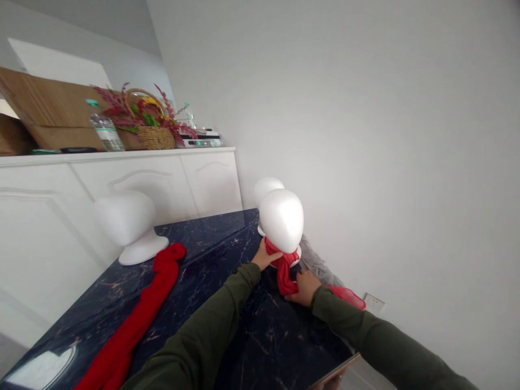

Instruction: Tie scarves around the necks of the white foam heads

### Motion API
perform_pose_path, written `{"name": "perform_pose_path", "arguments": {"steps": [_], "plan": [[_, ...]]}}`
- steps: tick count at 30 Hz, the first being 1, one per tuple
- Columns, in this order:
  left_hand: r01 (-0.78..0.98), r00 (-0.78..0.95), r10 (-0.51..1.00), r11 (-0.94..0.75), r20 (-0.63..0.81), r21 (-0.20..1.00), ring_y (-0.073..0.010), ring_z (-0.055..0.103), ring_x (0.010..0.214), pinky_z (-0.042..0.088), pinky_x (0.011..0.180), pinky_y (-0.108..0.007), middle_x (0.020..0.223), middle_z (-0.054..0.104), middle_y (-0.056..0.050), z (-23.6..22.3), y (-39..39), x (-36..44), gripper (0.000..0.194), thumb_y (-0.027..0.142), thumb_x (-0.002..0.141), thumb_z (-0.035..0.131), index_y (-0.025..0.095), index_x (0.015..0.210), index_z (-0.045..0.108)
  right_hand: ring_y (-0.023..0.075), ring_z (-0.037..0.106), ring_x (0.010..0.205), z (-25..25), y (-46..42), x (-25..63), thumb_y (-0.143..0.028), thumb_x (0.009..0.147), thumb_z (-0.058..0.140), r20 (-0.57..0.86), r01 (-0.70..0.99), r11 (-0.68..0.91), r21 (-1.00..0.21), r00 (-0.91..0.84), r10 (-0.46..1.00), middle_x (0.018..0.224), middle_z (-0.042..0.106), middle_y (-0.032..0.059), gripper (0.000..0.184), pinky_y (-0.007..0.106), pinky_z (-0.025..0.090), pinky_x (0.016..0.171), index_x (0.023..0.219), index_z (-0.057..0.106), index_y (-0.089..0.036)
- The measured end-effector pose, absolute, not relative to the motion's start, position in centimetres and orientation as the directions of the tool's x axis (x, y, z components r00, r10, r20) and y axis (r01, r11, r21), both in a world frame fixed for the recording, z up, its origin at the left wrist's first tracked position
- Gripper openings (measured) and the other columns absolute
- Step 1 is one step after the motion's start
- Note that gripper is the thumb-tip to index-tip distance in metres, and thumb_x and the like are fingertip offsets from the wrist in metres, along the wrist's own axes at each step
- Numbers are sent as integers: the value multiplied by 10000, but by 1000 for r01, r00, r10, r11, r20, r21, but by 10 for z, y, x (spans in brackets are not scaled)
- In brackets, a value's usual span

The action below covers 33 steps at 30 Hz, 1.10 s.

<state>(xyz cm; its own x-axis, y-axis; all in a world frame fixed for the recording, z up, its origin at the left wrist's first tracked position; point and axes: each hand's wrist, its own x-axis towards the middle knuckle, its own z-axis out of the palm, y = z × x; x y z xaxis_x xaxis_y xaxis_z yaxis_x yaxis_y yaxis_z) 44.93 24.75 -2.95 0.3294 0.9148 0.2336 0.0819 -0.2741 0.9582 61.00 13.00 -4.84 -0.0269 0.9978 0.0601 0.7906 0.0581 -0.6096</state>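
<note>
Both hands close on a red scarf (285, 271) at the neck of a foam head (281, 219), left hand (265, 257) at 9 o'clock, right hand (305, 287) at 5 o'clock; a hard pull may topple this light head near the counter (211, 238) edge.

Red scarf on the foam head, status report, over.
Left hand at the foam head neck, on the red scarf. Right hand grips the hanging end. Second scarf clear.

- Mannequin head (281, 219): plain white.
- Scarf (285, 272) around its neck: red.
- Long cloth (134, 325): red.
- Tabletop (211, 238): dark navy, pale marble veins.
- Sleeves (211, 325): olive green.
- Basket (155, 137): tan wicker.
</note>
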Motion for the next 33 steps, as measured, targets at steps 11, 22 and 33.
{"name": "perform_pose_path", "arguments": {"steps": [11,22,33], "plan": [[56,280,917,-312,285,948,-251,379,1223,270,1044,-398,1322,404,-155,-33,250,461,885,283,523,772,154,1271,317,252,584,816,-13,130,694,-214,745,496,-49,979,153,-137,-161,986,815,631,103,182,328,411,712,836,635,-139],[393,146,976,-208,163,896,-285,377,1226,270,1033,-382,1348,375,-180,-18,174,361,822,418,603,673,94,1291,360,292,439,1123,-27,50,696,-495,695,567,353,948,184,-259,-84,932,1208,485,135,652,439,344,953,1234,423,-159],[722,-339,933,178,117,668,-281,599,891,426,840,-376,802,675,-81,11,143,98,185,317,619,575,172,712,641,232,440,1151,-53,30,499,-368,740,545,139,608,453,-652,-491,860,1215,506,106,481,392,317,1013,1174,514,-162]]}}
